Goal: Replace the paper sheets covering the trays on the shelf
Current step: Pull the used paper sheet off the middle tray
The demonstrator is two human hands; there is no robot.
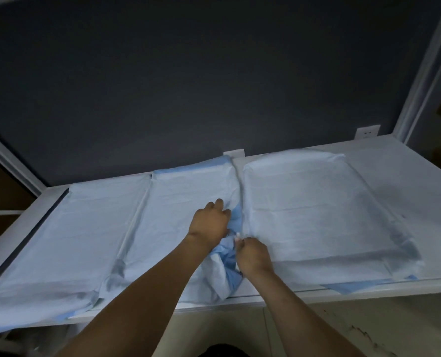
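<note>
— What's on the left?
— A flat pale blue paper sheet point(85, 228) covers the left tray, and its front edge overhangs the white metal shelf point(425, 207).
— And the middle?
— The middle sheet point(183, 191) is bunched at its right front corner. The left hand point(210, 222) grips that edge, and the right hand point(253, 256) pinches the crumple just beside it.
— Further right?
— A smooth third sheet point(304, 197), with shelf surface showing beyond it.

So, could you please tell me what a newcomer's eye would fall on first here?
Two bare hands meet at the centre of the white shelf: the left hand and right hand grip the right edge of the middle sheet, bunching it so its blue underside shows. Flatter pale sheets flank it, the left sheet and the right sheet. Behind rises a dark wall.
</note>
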